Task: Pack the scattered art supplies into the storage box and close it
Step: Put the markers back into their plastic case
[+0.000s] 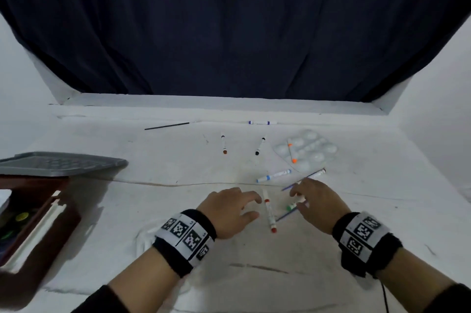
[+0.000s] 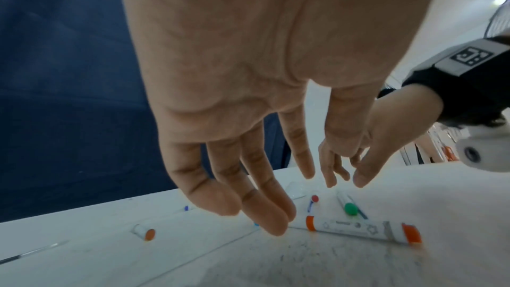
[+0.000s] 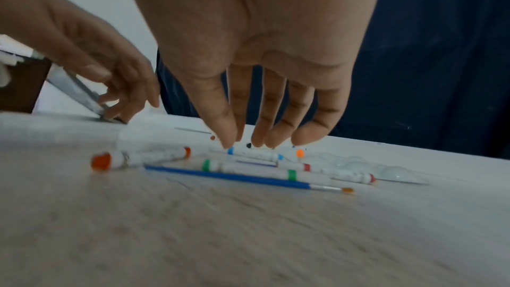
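Observation:
My left hand [image 1: 248, 207] and right hand [image 1: 297, 199] hover open, palms down, just above the white table, holding nothing. Between them lies a red marker [image 1: 269, 210], close to my left fingertips [image 2: 271, 224]. A green marker [image 1: 292, 207] and a thin blue brush [image 1: 285, 216] lie partly under my right hand; the right wrist view shows both, green marker [image 3: 248, 168] and brush [image 3: 234, 177], below the fingertips [image 3: 229, 142]. The dark brown storage box [image 1: 51, 218] stands open at the left, its grey lid [image 1: 61, 163] tilted up.
Further back lie a blue marker [image 1: 274, 175], a second blue brush [image 1: 303, 180], a clear palette [image 1: 313, 152] with an orange marker [image 1: 292, 151] on it, a black marker [image 1: 260, 146], a brown marker [image 1: 223, 144], a purple marker [image 1: 260, 123] and a black brush [image 1: 168, 125]. A dark curtain hangs behind.

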`<state>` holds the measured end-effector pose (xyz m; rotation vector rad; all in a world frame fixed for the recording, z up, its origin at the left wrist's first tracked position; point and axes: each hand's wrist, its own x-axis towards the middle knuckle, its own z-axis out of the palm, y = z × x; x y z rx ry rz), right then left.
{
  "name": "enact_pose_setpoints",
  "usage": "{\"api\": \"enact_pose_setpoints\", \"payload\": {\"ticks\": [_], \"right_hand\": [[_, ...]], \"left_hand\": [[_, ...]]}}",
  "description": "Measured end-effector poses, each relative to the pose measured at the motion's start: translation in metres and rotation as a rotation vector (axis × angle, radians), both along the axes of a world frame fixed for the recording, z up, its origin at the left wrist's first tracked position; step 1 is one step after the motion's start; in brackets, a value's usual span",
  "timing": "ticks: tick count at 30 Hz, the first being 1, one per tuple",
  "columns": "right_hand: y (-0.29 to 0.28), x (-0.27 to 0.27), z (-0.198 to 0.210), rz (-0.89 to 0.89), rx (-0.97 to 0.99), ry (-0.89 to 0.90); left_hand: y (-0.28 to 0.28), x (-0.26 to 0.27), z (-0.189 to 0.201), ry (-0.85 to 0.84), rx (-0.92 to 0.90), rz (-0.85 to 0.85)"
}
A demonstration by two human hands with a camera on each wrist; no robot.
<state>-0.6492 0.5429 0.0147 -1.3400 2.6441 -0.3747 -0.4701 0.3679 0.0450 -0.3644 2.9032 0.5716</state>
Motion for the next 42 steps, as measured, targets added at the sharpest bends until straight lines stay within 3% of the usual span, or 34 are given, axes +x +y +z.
{"api": "enact_pose_setpoints", "payload": {"ticks": [3,10,14,17,26,31,38,42], "right_hand": [[0.005,-0.021,-0.005,0.095,0.206,0.070],[0.000,-0.052,-0.004,0.224,0.250,0.075],[-0.002,-0.060,-0.003,0.236,0.224,0.013],[-0.004,-0.061,-0.001,0.236,0.222,-0.016],[-0.015,-0.031,0.003,0.107,0.066,0.135],[-0.031,0.009,0.006,0.161,-0.253,-0.012],[-0.055,0.085,0.001,0.258,-0.475,-0.288],[-0.060,0.120,-0.002,0.295,-0.506,-0.424]], "left_hand": [[0.005,-0.043,-0.006,-0.104,-0.048,-0.028],[0.010,-0.093,-0.025,-0.223,-0.087,-0.019],[0.008,-0.097,-0.026,-0.220,-0.076,0.021],[0.006,-0.091,-0.021,-0.105,0.025,0.068],[-0.013,-0.017,0.024,0.391,0.417,0.366],[-0.029,0.046,0.034,0.562,0.623,0.556],[-0.041,0.116,0.017,0.470,0.609,0.587],[-0.045,0.144,-0.004,0.385,0.553,0.583]]}}
